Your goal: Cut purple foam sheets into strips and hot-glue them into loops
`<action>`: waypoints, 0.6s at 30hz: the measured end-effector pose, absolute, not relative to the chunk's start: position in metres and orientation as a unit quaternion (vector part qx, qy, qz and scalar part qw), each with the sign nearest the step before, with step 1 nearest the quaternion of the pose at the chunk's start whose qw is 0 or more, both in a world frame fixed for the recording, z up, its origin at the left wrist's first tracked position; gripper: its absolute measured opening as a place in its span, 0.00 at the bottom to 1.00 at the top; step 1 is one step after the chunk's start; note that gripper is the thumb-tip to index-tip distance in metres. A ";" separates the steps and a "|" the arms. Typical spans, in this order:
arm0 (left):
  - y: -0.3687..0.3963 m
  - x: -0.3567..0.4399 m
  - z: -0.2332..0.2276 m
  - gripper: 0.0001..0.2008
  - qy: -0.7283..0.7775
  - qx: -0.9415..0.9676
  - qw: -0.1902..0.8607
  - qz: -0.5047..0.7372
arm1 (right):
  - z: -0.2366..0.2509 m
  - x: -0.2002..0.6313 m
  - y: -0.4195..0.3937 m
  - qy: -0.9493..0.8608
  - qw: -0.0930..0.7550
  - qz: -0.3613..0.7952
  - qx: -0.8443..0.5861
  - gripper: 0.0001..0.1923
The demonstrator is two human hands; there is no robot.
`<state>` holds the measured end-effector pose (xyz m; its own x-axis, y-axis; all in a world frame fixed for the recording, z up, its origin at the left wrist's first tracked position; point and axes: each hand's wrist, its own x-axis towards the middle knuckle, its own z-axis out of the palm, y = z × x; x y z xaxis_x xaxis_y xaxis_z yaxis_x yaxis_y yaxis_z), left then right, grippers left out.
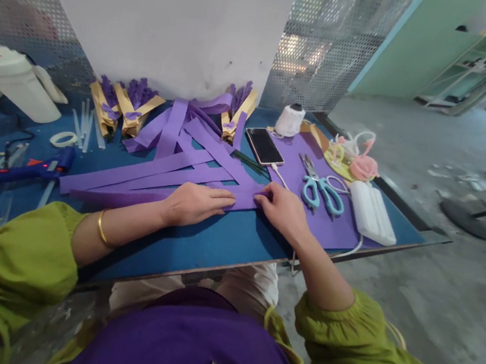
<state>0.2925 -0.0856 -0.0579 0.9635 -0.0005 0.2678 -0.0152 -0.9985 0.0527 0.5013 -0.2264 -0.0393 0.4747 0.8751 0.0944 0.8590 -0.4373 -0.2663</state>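
The left hand [198, 205] lies flat, fingers close together and extended, on a purple strip [245, 200]. The right hand [283, 210] pinches the strip's right end between thumb and fingers, so the strip bridges the two hands. Just beyond lie more strips [166, 164], fanned leftward. Pliers [316, 180] rest right of the right hand; the phone [264, 147] lies farther back, the glue gun [30, 171] well left.
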 end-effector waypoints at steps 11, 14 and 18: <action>-0.086 0.293 -0.060 0.21 0.006 0.993 -0.017 0.114 | -0.041 0.486 -0.223 -0.523 0.010 -0.066 -0.850 0.12; -0.088 0.294 -0.055 0.21 0.007 0.996 -0.039 0.077 | -0.043 0.485 -0.222 -0.533 0.005 -0.078 -0.843 0.12; -0.091 0.294 -0.049 0.23 0.000 0.998 -0.035 0.046 | -0.041 0.484 -0.225 -0.537 0.037 -0.141 -0.831 0.10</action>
